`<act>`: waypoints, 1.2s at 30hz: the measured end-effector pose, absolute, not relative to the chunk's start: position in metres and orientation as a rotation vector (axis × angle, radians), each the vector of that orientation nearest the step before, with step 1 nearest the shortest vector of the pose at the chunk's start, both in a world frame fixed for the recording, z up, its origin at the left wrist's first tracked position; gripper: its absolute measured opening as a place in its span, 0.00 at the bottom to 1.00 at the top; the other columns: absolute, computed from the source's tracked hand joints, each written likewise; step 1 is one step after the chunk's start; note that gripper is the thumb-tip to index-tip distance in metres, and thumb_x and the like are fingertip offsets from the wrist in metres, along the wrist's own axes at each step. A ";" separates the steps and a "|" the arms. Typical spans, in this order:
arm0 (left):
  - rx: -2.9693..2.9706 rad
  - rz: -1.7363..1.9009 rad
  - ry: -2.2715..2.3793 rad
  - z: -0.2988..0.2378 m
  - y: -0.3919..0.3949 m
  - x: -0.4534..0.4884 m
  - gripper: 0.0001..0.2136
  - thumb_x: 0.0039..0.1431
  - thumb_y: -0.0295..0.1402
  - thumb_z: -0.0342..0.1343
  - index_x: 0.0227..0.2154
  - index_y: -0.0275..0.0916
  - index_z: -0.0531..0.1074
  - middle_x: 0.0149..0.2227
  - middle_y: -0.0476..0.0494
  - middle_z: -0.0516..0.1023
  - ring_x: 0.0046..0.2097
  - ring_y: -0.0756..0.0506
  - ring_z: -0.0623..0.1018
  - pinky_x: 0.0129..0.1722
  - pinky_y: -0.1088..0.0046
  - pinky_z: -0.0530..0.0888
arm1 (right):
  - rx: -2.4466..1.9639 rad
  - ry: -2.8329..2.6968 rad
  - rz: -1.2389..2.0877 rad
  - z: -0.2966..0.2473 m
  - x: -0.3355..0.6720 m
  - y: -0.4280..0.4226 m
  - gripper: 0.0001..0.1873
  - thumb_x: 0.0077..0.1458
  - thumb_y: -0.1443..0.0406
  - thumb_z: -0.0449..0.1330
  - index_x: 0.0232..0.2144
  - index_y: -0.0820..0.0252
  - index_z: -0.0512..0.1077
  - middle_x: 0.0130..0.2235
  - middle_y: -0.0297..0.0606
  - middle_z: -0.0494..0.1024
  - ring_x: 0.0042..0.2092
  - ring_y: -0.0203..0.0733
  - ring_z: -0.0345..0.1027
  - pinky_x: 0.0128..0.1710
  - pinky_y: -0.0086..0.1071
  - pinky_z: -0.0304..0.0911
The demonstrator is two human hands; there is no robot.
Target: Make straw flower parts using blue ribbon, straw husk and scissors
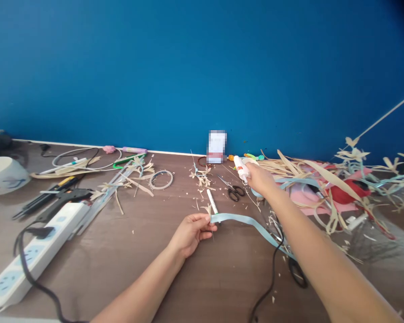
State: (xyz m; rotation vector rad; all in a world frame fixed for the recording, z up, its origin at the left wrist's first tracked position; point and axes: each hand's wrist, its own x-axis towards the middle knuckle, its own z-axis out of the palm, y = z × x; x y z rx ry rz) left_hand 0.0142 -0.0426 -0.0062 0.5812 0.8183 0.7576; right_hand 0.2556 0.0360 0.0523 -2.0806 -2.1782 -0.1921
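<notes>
My left hand [195,231] is closed in a pinch on the end of a light blue ribbon [244,219], with a small straw-coloured flower [208,210] and a thin stem at the same fingertips. The ribbon runs right and passes under my right forearm. Farther back, my right hand [261,178] is wrapped round a white plastic bottle [241,168], tilted, with a bit of red on it. Just beyond the left fingers lies a white pen [212,201]. Black-handled scissors [235,190] rest below the bottle.
Straw strips [291,168] and a red ribbon roll [348,191] crowd the right side. At left are a power strip [33,251], a black glue gun [65,197] and a white bowl [6,175]. A black cable [272,273] crosses the front. A blue wall [188,72] bounds the table.
</notes>
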 end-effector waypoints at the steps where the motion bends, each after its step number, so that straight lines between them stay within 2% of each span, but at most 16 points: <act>1: 0.578 0.760 0.819 -0.006 -0.042 0.014 0.08 0.41 0.31 0.61 0.24 0.31 0.71 0.22 0.47 0.73 0.26 0.52 0.75 0.21 0.82 0.71 | -2.069 -2.187 -0.189 0.053 0.256 0.036 0.15 0.47 0.68 0.53 0.41 0.58 0.63 0.39 0.43 0.72 0.36 0.47 0.66 0.26 0.30 0.51; 5: 0.578 0.756 0.814 -0.007 -0.042 0.014 0.08 0.41 0.32 0.61 0.23 0.31 0.70 0.22 0.47 0.73 0.26 0.52 0.75 0.21 0.82 0.71 | -2.022 -2.222 -0.169 0.054 0.257 0.031 0.14 0.46 0.68 0.53 0.38 0.59 0.64 0.37 0.42 0.74 0.35 0.46 0.67 0.25 0.30 0.52; 7: 0.579 0.755 0.811 -0.007 -0.042 0.014 0.08 0.42 0.31 0.61 0.24 0.31 0.71 0.22 0.47 0.73 0.26 0.52 0.75 0.22 0.82 0.71 | -1.990 -2.219 -0.171 0.054 0.256 0.025 0.15 0.45 0.69 0.54 0.39 0.59 0.64 0.41 0.43 0.72 0.38 0.47 0.66 0.27 0.30 0.54; 9: 0.578 0.755 0.818 -0.007 -0.042 0.013 0.08 0.43 0.31 0.61 0.24 0.31 0.71 0.23 0.46 0.73 0.27 0.52 0.75 0.22 0.82 0.71 | -1.962 -2.194 -0.190 0.056 0.253 0.016 0.16 0.47 0.68 0.53 0.41 0.60 0.63 0.49 0.45 0.66 0.41 0.48 0.65 0.30 0.32 0.57; 11: 0.578 0.756 0.831 -0.007 -0.042 0.013 0.07 0.44 0.30 0.60 0.25 0.31 0.71 0.23 0.46 0.74 0.27 0.52 0.75 0.22 0.82 0.71 | -1.878 -2.089 -0.216 0.060 0.246 0.003 0.15 0.48 0.67 0.51 0.41 0.61 0.62 0.53 0.47 0.61 0.44 0.48 0.63 0.34 0.33 0.59; 14: 0.565 0.763 0.853 -0.006 -0.042 0.013 0.06 0.45 0.30 0.59 0.25 0.31 0.71 0.23 0.45 0.74 0.27 0.51 0.75 0.22 0.82 0.71 | -1.627 -1.834 -0.181 0.066 0.228 -0.022 0.12 0.50 0.66 0.50 0.39 0.61 0.62 0.47 0.48 0.65 0.46 0.47 0.61 0.39 0.34 0.59; 16: 0.551 0.771 0.866 -0.006 -0.041 0.013 0.06 0.45 0.30 0.59 0.25 0.31 0.71 0.23 0.44 0.75 0.27 0.51 0.75 0.22 0.82 0.71 | -1.532 -1.730 -0.040 0.067 0.215 -0.041 0.09 0.50 0.64 0.52 0.36 0.60 0.64 0.40 0.45 0.68 0.43 0.46 0.63 0.41 0.35 0.59; 18: 0.540 0.777 0.869 -0.006 -0.041 0.013 0.05 0.45 0.29 0.59 0.25 0.31 0.71 0.23 0.44 0.75 0.27 0.51 0.75 0.22 0.82 0.71 | -1.540 -1.665 0.229 0.063 0.203 -0.060 0.08 0.49 0.60 0.54 0.31 0.59 0.65 0.31 0.38 0.70 0.34 0.42 0.65 0.35 0.34 0.61; 20: 0.532 0.780 0.858 -0.006 -0.041 0.013 0.05 0.45 0.29 0.59 0.24 0.31 0.71 0.23 0.44 0.75 0.26 0.51 0.75 0.21 0.83 0.71 | -1.578 -1.595 0.576 0.058 0.194 -0.079 0.11 0.49 0.57 0.54 0.27 0.59 0.65 0.23 0.32 0.68 0.25 0.37 0.63 0.26 0.30 0.61; 22: 0.524 0.781 0.838 -0.006 -0.041 0.013 0.04 0.46 0.28 0.58 0.24 0.31 0.72 0.23 0.44 0.74 0.26 0.52 0.75 0.21 0.83 0.71 | -1.581 -1.558 0.862 0.052 0.188 -0.095 0.14 0.48 0.54 0.53 0.25 0.60 0.65 0.19 0.29 0.66 0.21 0.34 0.61 0.22 0.28 0.59; 26: 0.521 0.774 0.819 -0.006 -0.041 0.013 0.04 0.46 0.28 0.57 0.26 0.31 0.72 0.24 0.44 0.74 0.27 0.51 0.75 0.21 0.83 0.71 | -1.536 -1.592 1.110 0.043 0.185 -0.116 0.16 0.50 0.53 0.51 0.25 0.60 0.66 0.17 0.28 0.65 0.20 0.33 0.60 0.21 0.26 0.58; 32: 0.528 0.762 0.836 -0.004 -0.041 0.013 0.04 0.47 0.27 0.57 0.25 0.31 0.72 0.24 0.44 0.75 0.27 0.51 0.75 0.20 0.83 0.71 | -1.574 -1.633 1.038 0.026 0.188 -0.124 0.14 0.52 0.56 0.51 0.25 0.59 0.67 0.23 0.30 0.68 0.21 0.31 0.59 0.22 0.26 0.57; 36: 0.544 0.758 0.827 -0.004 -0.042 0.013 0.04 0.46 0.28 0.58 0.25 0.31 0.72 0.24 0.44 0.75 0.27 0.51 0.75 0.21 0.82 0.71 | -1.565 -1.625 1.041 0.023 0.189 -0.124 0.12 0.52 0.57 0.51 0.27 0.59 0.67 0.22 0.30 0.68 0.20 0.32 0.58 0.20 0.26 0.56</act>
